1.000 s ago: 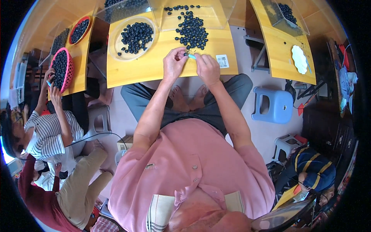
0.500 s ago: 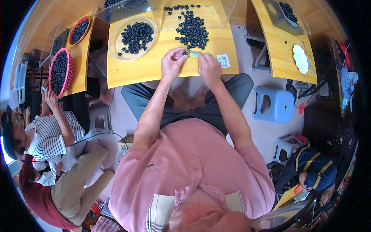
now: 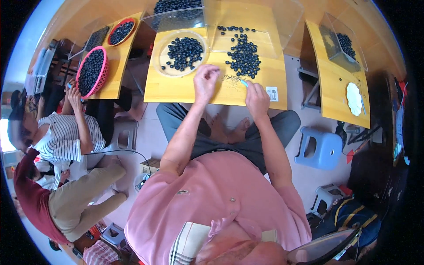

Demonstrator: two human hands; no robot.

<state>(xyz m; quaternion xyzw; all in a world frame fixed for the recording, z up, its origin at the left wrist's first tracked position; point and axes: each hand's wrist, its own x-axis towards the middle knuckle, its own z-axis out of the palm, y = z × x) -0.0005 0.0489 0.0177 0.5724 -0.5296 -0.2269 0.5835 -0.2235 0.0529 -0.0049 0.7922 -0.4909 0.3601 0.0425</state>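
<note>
My left hand [image 3: 206, 80] hovers over the yellow table [image 3: 176, 90] with fingers pinched together, just below a clear round dish [image 3: 182, 53] of dark berries; whether it holds a berry is too small to tell. My right hand [image 3: 257, 98] grips a small light-blue tool [image 3: 243, 82] whose tip points at a loose heap of dark berries [image 3: 244, 56] spread on the table. A small scatter of dark bits [image 3: 229, 78] lies between the two hands.
A clear box [image 3: 176, 11] of berries stands at the back. At the left, another person's hands [image 3: 74, 92] work by a pink basket [image 3: 91, 70] of berries. A second table [image 3: 340, 88] at the right holds a white plate [image 3: 353, 98]. A blue stool [image 3: 319, 148] stands on the floor.
My hands have drawn apart: the left moved up toward the dish, the right stayed low with the blue tool. The person at the left lowered their arms.
</note>
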